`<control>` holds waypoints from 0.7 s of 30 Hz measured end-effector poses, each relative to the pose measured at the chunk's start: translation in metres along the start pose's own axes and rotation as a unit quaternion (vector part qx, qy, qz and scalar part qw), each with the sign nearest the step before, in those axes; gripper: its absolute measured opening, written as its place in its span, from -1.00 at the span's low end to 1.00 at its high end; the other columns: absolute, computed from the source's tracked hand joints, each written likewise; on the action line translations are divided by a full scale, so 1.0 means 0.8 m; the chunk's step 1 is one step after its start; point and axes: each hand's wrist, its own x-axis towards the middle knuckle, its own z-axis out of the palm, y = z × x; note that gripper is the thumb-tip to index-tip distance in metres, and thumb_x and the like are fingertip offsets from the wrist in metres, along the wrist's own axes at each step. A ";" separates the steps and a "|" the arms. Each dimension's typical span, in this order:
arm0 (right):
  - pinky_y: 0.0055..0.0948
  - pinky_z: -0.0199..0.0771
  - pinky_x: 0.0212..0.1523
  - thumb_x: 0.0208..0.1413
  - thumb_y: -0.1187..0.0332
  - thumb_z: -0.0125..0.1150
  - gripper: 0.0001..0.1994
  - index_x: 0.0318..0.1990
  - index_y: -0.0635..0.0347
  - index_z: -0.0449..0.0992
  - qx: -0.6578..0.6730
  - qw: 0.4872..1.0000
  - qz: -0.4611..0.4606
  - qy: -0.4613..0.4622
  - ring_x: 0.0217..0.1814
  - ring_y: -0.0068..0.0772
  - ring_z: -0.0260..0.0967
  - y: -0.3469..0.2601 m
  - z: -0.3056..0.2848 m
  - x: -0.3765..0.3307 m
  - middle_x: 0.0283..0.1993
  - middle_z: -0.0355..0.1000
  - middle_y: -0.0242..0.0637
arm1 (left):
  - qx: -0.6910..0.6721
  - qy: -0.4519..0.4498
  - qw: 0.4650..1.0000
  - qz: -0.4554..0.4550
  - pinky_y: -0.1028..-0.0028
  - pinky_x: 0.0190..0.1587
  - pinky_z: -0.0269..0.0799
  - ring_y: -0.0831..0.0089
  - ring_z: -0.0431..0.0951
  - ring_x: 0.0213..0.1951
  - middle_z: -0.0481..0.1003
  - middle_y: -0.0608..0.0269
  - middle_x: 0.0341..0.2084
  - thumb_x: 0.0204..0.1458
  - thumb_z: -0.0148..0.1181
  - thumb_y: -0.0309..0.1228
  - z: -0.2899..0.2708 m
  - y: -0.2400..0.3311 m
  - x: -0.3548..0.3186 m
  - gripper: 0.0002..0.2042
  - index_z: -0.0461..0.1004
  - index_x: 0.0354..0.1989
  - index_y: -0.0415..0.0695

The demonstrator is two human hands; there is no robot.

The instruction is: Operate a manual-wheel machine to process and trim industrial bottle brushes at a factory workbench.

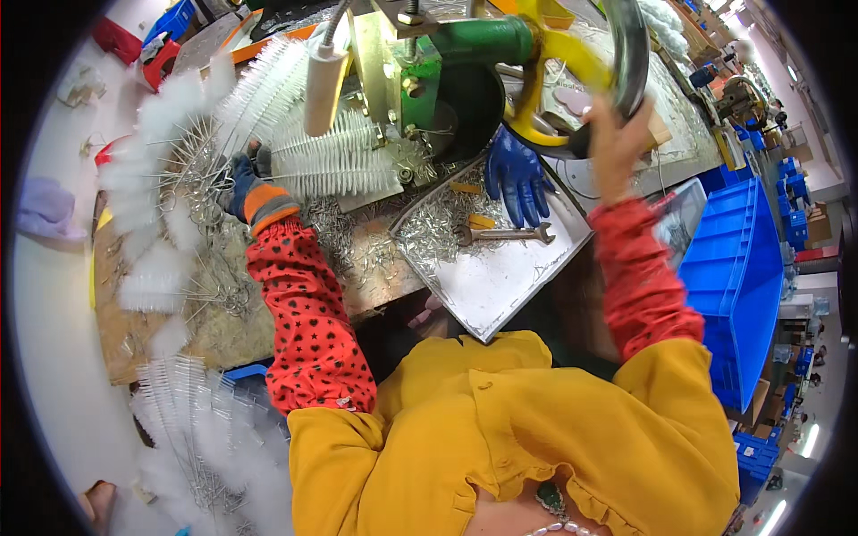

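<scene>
Gloved left hand (248,189) outstretched, bare right hand (615,134) raised, gripping

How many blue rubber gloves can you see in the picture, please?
2: one blue rubber glove lies loose on the metal tray; another, orange-cuffed, is worn on the left hand. Others may be hidden.

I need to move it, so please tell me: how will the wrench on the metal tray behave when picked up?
The wrench looks like solid metal, so probably stiff and heavy for its size. It lies flat on the tray, so rolling seems unlikely; it may slide.
</scene>
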 end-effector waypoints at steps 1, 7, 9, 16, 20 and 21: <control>-0.58 0.30 -0.53 -0.07 0.41 0.11 -0.72 -0.23 0.31 0.22 0.047 0.997 0.035 0.050 -0.57 -0.58 0.28 0.012 0.009 -0.040 -0.52 0.30 -0.31 | -0.007 0.001 1.000 -0.003 0.32 -0.11 0.30 0.23 0.42 -0.19 0.34 0.01 -0.13 -0.09 0.01 -0.42 0.006 0.002 -0.010 -0.59 0.18 -0.02 -0.21; -0.52 0.34 -0.51 -0.10 0.38 0.13 -0.69 -0.25 0.36 0.20 -0.029 0.997 0.069 0.002 -0.55 -0.48 0.37 -0.023 0.001 0.013 -0.56 0.35 -0.23 | -0.125 0.073 0.989 0.026 0.31 -0.10 0.27 0.25 0.43 -0.19 0.34 0.05 -0.11 -0.12 0.05 -0.39 0.012 0.057 -0.086 -0.55 0.17 0.01 -0.16; -0.51 0.34 -0.57 -0.10 0.40 0.10 -0.73 -0.29 0.37 0.22 -0.041 0.990 0.105 -0.085 -0.61 -0.46 0.36 -0.043 -0.004 0.042 -0.59 0.35 -0.23 | -0.148 0.077 0.985 0.034 0.31 -0.10 0.26 0.26 0.43 -0.19 0.34 0.05 -0.11 -0.13 0.06 -0.38 0.018 0.060 -0.074 -0.54 0.17 0.01 -0.16; -0.60 0.26 -0.63 -0.08 0.37 0.02 -0.81 -0.38 0.31 0.26 -0.128 0.972 0.072 -0.185 -0.67 -0.58 0.24 -0.059 -0.007 0.111 -0.68 0.27 -0.35 | -0.128 0.147 0.977 0.089 0.22 -0.24 0.31 0.30 0.46 -0.32 0.41 0.05 -0.29 -0.03 -0.06 -0.32 0.037 0.022 0.008 -0.69 0.22 -0.10 -0.13; -0.51 0.24 -0.54 -0.12 0.33 0.01 -0.80 -0.38 0.29 0.32 -0.175 0.954 0.027 -0.241 -0.60 -0.39 0.25 -0.077 0.008 0.149 -0.64 0.28 -0.23 | -0.051 0.091 0.992 0.065 0.25 -0.26 0.32 0.32 0.46 -0.33 0.42 0.06 -0.32 0.00 -0.10 -0.30 0.025 0.005 0.035 -0.73 0.22 -0.13 -0.11; -0.41 0.27 -0.45 -0.13 0.31 0.00 -0.78 -0.38 0.28 0.36 -0.220 0.942 -0.026 -0.253 -0.49 -0.23 0.30 -0.080 0.014 0.153 -0.54 0.33 -0.10 | -0.032 0.082 0.994 0.061 0.26 -0.27 0.32 0.32 0.46 -0.33 0.43 0.06 -0.33 0.01 -0.11 -0.30 0.018 0.002 0.040 -0.74 0.22 -0.14 -0.11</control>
